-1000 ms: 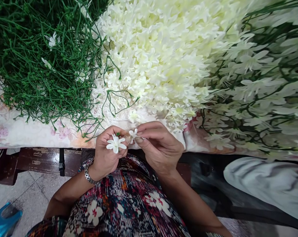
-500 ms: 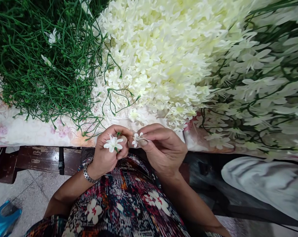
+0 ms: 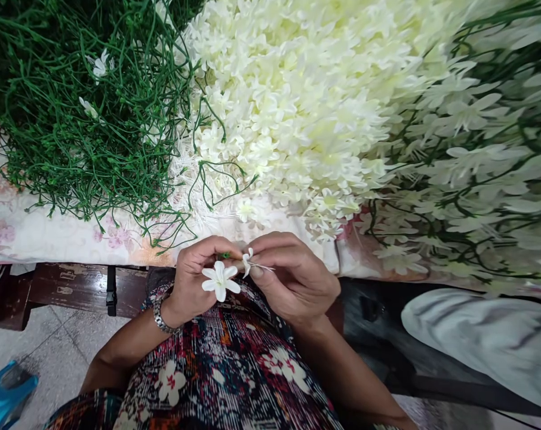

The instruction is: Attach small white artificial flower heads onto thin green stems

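My left hand (image 3: 196, 278) is closed on a green plastic flower stem (image 3: 224, 255), mostly hidden by the fingers. A white artificial flower (image 3: 221, 280) faces up in front of that hand's fingers, apparently on the same stem. Between the thumb and fingers of my right hand (image 3: 297, 278) is a small white flower piece (image 3: 248, 263) with thin white stamens trailing towards the palm. Both hands meet at the fingertips, just off the table's near edge. Whether the small piece touches the stem is hidden.
Green plastic stems (image 3: 86, 137) lie heaped at the left of the cloth-covered table (image 3: 60, 239). Loose cream petals (image 3: 297, 113) fill the middle, beside white stamens (image 3: 181, 170). Flowered stems (image 3: 472, 155) lie at the right. A light-coloured bundle (image 3: 480, 340) is below them.
The white flower at my left hand has turned and shifted right, showing its open face. The small piece in my right fingers has tilted onto its side.
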The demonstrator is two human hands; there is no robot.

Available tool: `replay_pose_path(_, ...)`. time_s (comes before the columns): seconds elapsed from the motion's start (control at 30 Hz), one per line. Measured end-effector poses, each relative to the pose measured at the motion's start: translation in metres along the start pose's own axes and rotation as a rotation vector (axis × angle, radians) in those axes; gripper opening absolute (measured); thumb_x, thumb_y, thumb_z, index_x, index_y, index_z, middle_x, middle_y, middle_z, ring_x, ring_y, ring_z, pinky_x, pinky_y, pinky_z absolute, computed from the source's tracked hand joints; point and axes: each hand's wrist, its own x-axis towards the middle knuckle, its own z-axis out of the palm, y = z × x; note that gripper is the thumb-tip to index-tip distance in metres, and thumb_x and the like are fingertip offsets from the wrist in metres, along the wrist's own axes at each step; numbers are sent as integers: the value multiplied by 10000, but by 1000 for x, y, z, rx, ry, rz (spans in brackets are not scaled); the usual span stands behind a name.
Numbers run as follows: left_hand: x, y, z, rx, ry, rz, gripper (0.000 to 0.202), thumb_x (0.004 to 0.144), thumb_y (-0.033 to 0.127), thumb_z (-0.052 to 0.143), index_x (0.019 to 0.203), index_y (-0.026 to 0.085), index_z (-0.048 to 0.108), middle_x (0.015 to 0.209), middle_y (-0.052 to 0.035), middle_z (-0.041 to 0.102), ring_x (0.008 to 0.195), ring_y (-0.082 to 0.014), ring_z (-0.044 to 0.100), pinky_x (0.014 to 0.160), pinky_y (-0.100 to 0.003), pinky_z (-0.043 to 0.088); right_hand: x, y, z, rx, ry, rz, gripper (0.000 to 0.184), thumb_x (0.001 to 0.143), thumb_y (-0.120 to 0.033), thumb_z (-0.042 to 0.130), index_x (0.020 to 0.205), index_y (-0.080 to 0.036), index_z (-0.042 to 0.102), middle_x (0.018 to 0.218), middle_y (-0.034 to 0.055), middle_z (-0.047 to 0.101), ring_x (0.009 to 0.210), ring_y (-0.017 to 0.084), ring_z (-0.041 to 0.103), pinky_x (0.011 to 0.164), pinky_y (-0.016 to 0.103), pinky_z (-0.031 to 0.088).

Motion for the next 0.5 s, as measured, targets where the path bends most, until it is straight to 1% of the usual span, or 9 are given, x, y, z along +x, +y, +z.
replay_pose_path(0.07, 0, 3, -2, 88, 1, 41, 98, 688, 236, 603, 692, 139, 589, 617, 8, 521, 520, -55, 431, 495, -173, 357, 3, -2, -4, -63, -75, -39, 295, 624, -27, 581, 882, -170, 568, 809, 40, 578, 736, 141, 571, 594, 283, 475)
replay_pose_path(0.17, 1, 8, -4, 265, -14, 104, 47, 711, 181, 569, 692, 141, 584, 616, 3, 528, 543, -69, 446, 508, -182, 359, 8, -5, -9, -177, -163, -104, 318, 616, -44, 600, 906, -167, 560, 823, 50, 577, 753, 143, 564, 610, 285, 479)
replay_pose_path(0.27, 1, 10, -6, 382, -42, 165, 47, 731, 139, 536, 713, 145, 580, 634, -1, 539, 564, -75, 467, 533, -190, 372, 12, -8, -13, -256, -240, -112, 274, 643, -54, 590, 887, -176, 563, 819, 50, 587, 754, 135, 561, 629, 281, 481)
replay_pose_path(0.4, 0, 10, -7, 462, -87, 226, 86, 759, 139, 491, 747, 149, 575, 641, -5, 544, 566, -78, 480, 545, -194, 393, 13, -6, -15, -192, -250, -77, 189, 696, -82, 561, 854, -186, 566, 806, 42, 591, 731, 119, 564, 607, 257, 481)
replay_pose_path(0.5, -2, 9, -5, 501, -101, 289, 98, 761, 130, 473, 766, 149, 570, 657, -15, 559, 585, -86, 497, 560, -205, 413, 10, -3, -14, -161, -220, -79, 197, 681, -52, 563, 839, -170, 565, 800, 46, 585, 719, 116, 562, 593, 249, 476)
